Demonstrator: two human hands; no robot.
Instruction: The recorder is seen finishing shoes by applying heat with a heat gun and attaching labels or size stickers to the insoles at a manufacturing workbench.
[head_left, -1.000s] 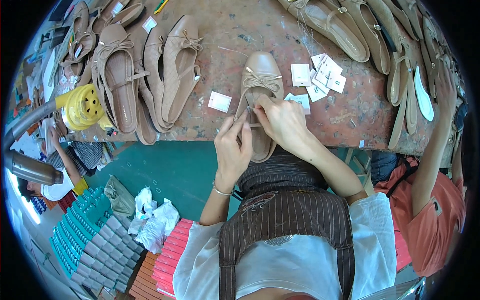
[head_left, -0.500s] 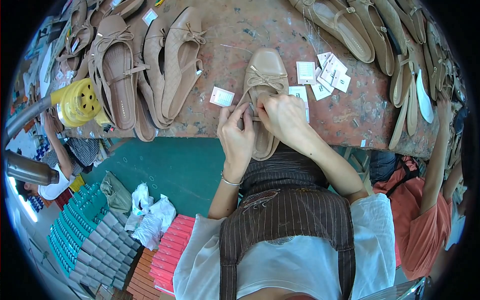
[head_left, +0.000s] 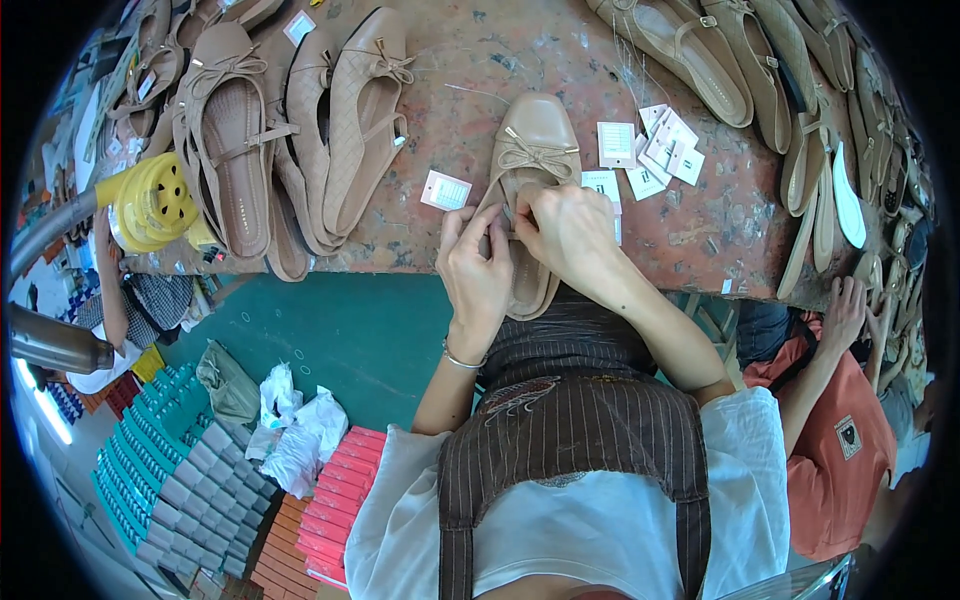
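At the table (head_left: 460,130), the beige shoe (head_left: 538,142) points toe-forward, lengthwise.

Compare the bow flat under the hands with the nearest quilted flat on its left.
Left hand and right hand are both on the bow flat; neither touches the quilted flat.
The bow flat's insole faces up; the quilted flat looks tilted, showing its side.
The bow flat's heel passes the table edge; the quilted flat's stops short.
Both are beige with a bow near the toe.
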